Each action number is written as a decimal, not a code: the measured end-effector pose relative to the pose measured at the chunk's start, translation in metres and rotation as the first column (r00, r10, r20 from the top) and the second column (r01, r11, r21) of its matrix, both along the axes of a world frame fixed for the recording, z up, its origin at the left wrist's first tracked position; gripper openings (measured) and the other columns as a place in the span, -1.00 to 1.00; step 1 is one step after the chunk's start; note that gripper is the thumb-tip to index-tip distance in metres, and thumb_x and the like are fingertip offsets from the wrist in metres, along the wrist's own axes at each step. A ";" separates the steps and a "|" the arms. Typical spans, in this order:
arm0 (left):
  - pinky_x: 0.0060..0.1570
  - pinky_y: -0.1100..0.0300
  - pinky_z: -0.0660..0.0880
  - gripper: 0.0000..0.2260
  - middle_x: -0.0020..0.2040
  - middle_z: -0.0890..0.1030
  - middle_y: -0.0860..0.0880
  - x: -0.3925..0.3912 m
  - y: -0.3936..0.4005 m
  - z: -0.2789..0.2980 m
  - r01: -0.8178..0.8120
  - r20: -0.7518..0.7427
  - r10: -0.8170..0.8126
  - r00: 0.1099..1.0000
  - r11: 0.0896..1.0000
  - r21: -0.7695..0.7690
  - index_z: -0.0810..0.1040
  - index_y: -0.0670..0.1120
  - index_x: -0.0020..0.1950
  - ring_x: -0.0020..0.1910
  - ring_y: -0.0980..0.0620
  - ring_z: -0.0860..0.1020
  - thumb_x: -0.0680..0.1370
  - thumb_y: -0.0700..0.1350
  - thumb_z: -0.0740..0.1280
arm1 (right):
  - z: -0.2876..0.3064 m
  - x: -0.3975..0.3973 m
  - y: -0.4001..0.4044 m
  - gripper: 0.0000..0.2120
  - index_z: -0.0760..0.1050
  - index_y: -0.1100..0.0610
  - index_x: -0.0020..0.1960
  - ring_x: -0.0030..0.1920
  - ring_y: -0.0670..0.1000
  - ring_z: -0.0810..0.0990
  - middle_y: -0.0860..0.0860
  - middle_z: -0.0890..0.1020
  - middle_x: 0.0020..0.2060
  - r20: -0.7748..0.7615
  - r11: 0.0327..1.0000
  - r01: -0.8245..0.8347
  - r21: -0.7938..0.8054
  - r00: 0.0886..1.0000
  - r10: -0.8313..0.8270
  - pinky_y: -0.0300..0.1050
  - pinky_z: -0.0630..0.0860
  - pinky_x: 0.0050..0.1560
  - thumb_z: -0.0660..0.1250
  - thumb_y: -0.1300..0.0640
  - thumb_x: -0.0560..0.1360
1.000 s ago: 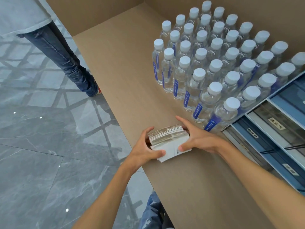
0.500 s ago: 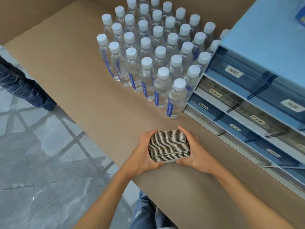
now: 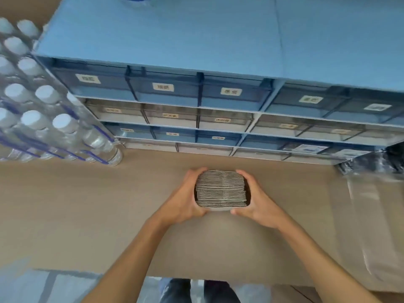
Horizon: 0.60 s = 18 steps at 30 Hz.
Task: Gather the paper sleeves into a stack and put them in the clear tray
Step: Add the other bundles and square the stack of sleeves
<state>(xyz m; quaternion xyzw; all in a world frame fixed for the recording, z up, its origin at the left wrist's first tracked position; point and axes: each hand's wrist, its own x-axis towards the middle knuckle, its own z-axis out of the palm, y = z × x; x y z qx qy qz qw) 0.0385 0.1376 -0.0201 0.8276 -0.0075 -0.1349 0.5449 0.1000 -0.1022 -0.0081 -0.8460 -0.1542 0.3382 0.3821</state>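
Observation:
A thick stack of paper sleeves [image 3: 221, 189] stands on edge on the brown cardboard surface [image 3: 87, 215], its layered edges facing me. My left hand [image 3: 181, 200] presses its left side and my right hand [image 3: 258, 204] presses its right side, so both hold it between them. A clear tray [image 3: 371, 226] lies at the right, blurred, to the right of my right forearm.
A blue drawer cabinet [image 3: 218, 101] with labelled drawers stands right behind the stack. Several water bottles [image 3: 43, 119] with white caps crowd the left. A dark crinkled bag [image 3: 376, 158] sits at the far right. The table's front edge runs below my forearms.
The view has swung right, bringing the cabinet front and clear tray into sight. The stack has moved right along the surface, away from the bottles, still held between both hands.

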 end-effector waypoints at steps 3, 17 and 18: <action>0.38 0.38 0.27 -0.08 0.37 0.31 -0.07 0.003 -0.021 -0.004 0.011 0.005 -0.011 1.000 1.000 -0.010 0.16 -0.06 0.51 0.35 0.29 0.32 0.27 -0.25 0.60 | -0.010 -0.010 -0.015 0.01 -0.01 -0.17 0.53 0.44 -0.09 0.29 -0.07 0.27 0.46 -0.032 0.995 0.078 0.070 0.997 -0.076 -0.06 0.22 0.51 0.56 0.05 0.30; 0.25 0.51 0.32 -0.09 0.50 0.23 0.28 -0.015 -0.064 -0.009 -0.359 -0.243 0.288 0.926 0.872 -0.333 -0.15 0.21 0.58 0.38 0.44 0.31 0.50 -0.05 0.46 | -0.034 -0.032 0.030 -0.67 0.35 -0.09 0.40 0.29 -0.24 0.46 -0.18 0.49 0.32 -0.078 0.674 0.604 0.426 0.766 -0.637 -0.23 0.38 0.33 0.19 0.07 0.65; 0.25 0.55 0.28 -0.17 0.51 0.18 0.30 -0.014 -0.070 -0.010 -0.431 -0.234 0.371 0.899 0.845 -0.317 -0.14 0.21 0.58 0.37 0.50 0.26 0.54 0.01 0.39 | -0.037 -0.032 0.032 -0.65 0.33 -0.12 0.42 0.32 -0.27 0.43 -0.22 0.48 0.34 -0.073 0.675 0.610 0.416 0.762 -0.644 -0.25 0.34 0.35 0.18 0.08 0.66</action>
